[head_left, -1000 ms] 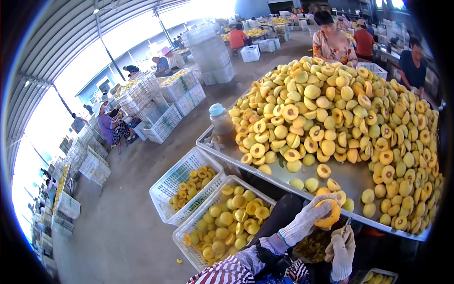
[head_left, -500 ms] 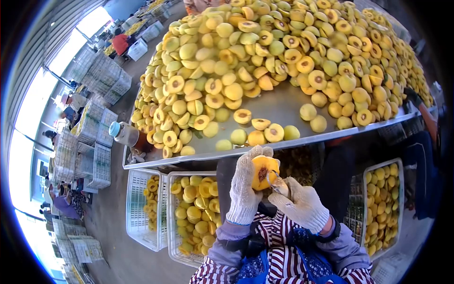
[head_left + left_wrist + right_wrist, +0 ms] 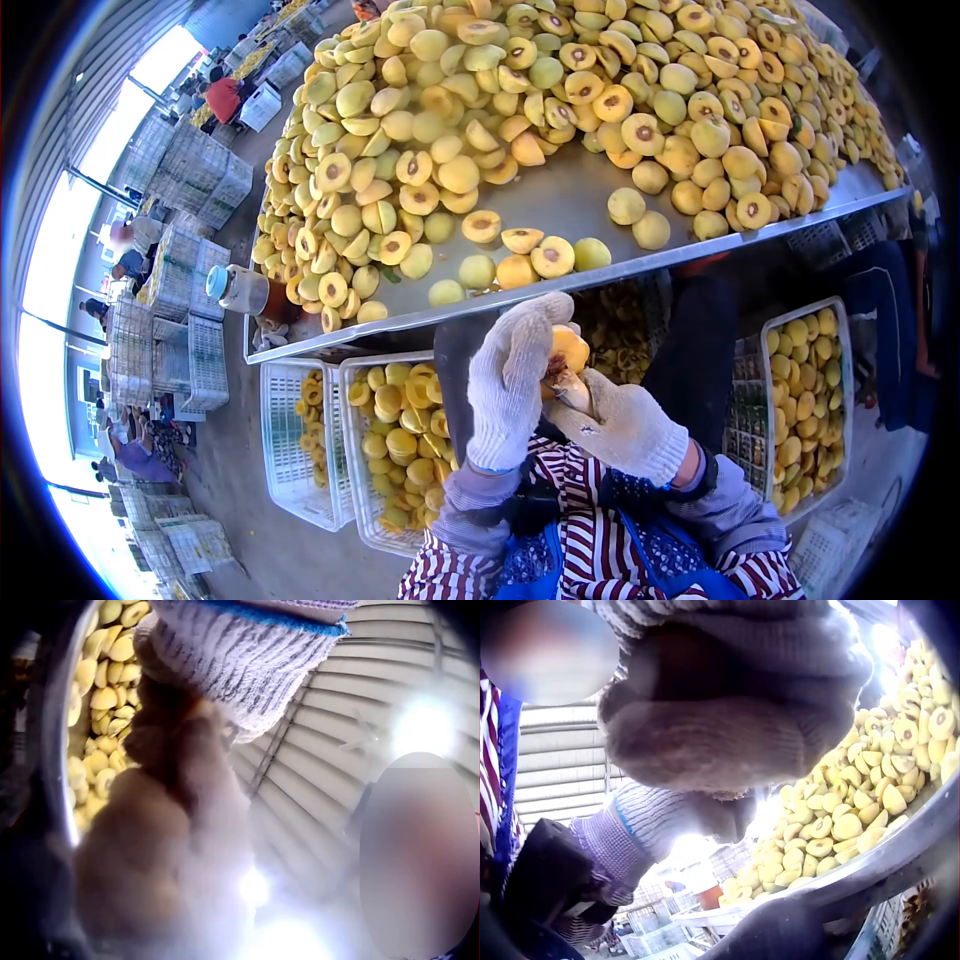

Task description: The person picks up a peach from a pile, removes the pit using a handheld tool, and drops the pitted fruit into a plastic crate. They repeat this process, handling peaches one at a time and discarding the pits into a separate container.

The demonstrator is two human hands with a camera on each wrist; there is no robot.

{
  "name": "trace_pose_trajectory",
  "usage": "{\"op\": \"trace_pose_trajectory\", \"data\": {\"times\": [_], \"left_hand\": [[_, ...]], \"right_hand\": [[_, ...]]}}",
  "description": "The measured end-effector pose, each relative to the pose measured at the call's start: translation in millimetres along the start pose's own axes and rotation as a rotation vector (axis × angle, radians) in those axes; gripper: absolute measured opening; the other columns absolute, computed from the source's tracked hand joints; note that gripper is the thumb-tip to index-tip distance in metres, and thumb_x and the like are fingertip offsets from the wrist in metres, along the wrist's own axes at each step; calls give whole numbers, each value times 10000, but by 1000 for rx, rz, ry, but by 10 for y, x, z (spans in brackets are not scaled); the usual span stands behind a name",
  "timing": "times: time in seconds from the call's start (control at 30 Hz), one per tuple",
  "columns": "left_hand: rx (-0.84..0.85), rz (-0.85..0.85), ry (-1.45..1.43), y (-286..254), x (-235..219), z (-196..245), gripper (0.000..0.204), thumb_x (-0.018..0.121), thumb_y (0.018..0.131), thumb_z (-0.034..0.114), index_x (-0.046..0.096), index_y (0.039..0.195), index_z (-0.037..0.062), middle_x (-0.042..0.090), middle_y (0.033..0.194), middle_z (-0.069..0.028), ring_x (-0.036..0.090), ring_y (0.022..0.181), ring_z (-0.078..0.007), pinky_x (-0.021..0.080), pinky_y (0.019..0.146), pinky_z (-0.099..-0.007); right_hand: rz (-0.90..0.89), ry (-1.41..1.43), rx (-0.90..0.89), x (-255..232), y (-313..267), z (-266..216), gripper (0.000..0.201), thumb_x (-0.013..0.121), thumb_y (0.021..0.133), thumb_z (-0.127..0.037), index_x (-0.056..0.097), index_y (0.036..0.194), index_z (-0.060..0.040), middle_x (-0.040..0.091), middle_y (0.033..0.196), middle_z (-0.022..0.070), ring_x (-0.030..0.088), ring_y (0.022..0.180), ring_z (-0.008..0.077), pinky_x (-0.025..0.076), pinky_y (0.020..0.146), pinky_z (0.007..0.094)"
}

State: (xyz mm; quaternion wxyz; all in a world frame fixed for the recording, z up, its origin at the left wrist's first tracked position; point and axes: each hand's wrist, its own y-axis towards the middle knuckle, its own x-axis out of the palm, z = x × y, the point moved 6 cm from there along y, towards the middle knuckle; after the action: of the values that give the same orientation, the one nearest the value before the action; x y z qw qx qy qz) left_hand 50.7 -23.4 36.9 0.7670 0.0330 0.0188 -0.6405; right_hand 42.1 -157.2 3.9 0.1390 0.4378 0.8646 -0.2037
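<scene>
In the head view my gloved left hand (image 3: pixel 508 385) holds a yellow peach half (image 3: pixel 571 347), its cut side turned toward my right hand. My gloved right hand (image 3: pixel 628 428) grips a small pitting tool (image 3: pixel 573 391) whose metal end was visible earlier as a curved loop. The tool's working end is now at the dark pit hollow, mostly hidden by fruit and fingers. Both hands are over my lap, just short of the metal table (image 3: pixel 420 312). The left wrist view shows the left glove (image 3: pixel 161 862) blurred; the right glove (image 3: pixel 727 735) looms large in the right wrist view.
A big heap of halved peaches (image 3: pixel 640 130) covers much of the table. A lidded jar (image 3: pixel 240 290) stands at its left corner. White crates (image 3: pixel 300 480) of peaches flank me left, with another crate (image 3: pixel 845 400) at right. Dark scraps (image 3: pixel 615 325) lie below the table edge.
My head view swung down and right to my lap. The hands came together: the right brought the tool to the peach half, then the fruit tilted and the tool's loop went out of sight.
</scene>
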Motion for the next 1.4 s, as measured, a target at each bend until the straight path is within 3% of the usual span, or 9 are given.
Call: {"op": "trace_pose_trajectory", "data": {"times": [0.3, 0.5, 0.6, 0.8, 1.0, 1.03, 1.23, 1.3, 1.4], "left_hand": [[70, 100, -172, -178, 59, -200, 522, 569, 990, 376, 520, 1308, -34, 636, 1205, -162, 658, 1048, -231, 538, 893, -343], [79, 49, 41, -66, 37, -48, 279, 654, 938, 187, 656, 1133, -13, 690, 1150, -174, 694, 1004, -244, 539, 877, -340], [490, 81, 325, -95, 83, 160, 247, 676, 912, 161, 674, 1100, 1, 695, 1143, -167, 699, 997, -259, 547, 866, -352], [717, -3, 464, -116, 183, 215, 263, 654, 928, 187, 663, 1113, 0, 703, 1096, -180, 693, 997, -269, 555, 836, -359], [-181, -114, -522, -97, 327, -158, 501, 476, 1016, 465, 593, 1196, 13, 672, 1107, -148, 682, 967, -259, 564, 782, -343], [-344, -52, -721, -107, 340, -233, 520, 462, 1016, 486, 581, 1206, 17, 666, 1118, -142, 681, 967, -255, 568, 766, -332], [-168, 315, -458, -123, -667, -537, 459, 504, 996, 472, 610, 1150, 53, 659, 1131, -118, 676, 960, -237, 581, 677, -331], [-27, 452, 368, -153, -1544, -845, 307, 616, 945, 342, 652, 1072, 65, 660, 1129, -113, 648, 1005, -266, 547, 793, -427], [394, 384, 1484, -80, -1439, -560, 309, 774, 755, 158, 683, 1046, 102, 659, 1137, -114, 550, 1149, -382, 445, 966, -446]], "right_hand": [[-366, 681, 325, 76, -99, 40, 379, 675, 932, -308, 542, 1184, -58, 558, 701, -24, 495, 521, 31, 381, 448, 195], [-539, 762, 405, 92, -168, 74, 306, 644, 943, -358, 576, 1027, -71, 514, 582, -23, 454, 427, 56, 337, 373, 206], [-651, 880, 414, 167, -243, 143, 293, 637, 942, -362, 587, 885, -79, 495, 539, -18, 431, 390, 62, 319, 351, 214], [-693, 1062, 392, 280, -285, 302, 243, 620, 949, -286, 606, 859, -61, 498, 534, -10, 431, 385, 64, 309, 350, 227], [-695, 1181, 262, 263, -274, 254, 203, 653, 912, -172, 613, 914, 26, 519, 515, 19, 439, 373, 80, 319, 352, 234], [-943, 1161, 304, 222, -370, 136, 210, 677, 896, -164, 611, 932, 32, 510, 502, 22, 443, 372, 82, 311, 343, 235], [-730, 874, 373, 42, -327, 275, 217, 681, 891, -270, 587, 863, -77, 475, 535, -13, 418, 401, 69, 285, 361, 235], [-672, 855, 406, -48, -286, 331, 215, 667, 907, -281, 574, 843, -98, 479, 536, -14, 418, 397, 64, 278, 354, 234], [-588, 803, 478, 48, -218, 496, 227, 656, 931, -318, 566, 901, -112, 489, 540, -29, 422, 388, 58, 275, 346, 211]]}}
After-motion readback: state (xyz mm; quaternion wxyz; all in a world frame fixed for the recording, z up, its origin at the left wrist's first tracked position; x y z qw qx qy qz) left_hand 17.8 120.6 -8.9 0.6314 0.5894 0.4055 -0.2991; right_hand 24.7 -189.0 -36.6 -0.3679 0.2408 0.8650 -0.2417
